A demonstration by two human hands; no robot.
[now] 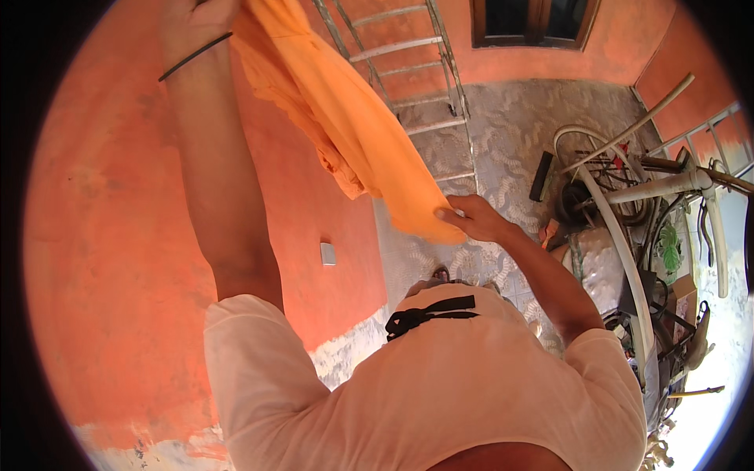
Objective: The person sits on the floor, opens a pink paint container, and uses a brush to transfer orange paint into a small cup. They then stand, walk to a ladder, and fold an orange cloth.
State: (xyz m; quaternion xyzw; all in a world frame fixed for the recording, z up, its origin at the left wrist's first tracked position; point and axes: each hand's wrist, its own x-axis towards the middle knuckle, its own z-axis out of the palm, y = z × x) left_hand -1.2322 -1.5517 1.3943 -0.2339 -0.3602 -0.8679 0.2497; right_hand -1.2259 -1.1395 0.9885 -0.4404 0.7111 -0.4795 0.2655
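An orange cloth (353, 133) hangs diagonally from the top edge to the middle of the view. Its lower corner is pinched between the thumb and fingers of my right hand (479, 216). My left hand (200, 16) is raised at the top edge, beside the upper part of the cloth; the frame cuts off its fingers, so I cannot tell its grip. A thin black band circles my left wrist.
An orange wall (118, 196) with a switch plate (327, 253) fills the left. A metal ladder (397, 49) stands behind the cloth, below a dark window (531, 20). A jumble of bicycle parts and pale tubes (660, 188) crowds the right.
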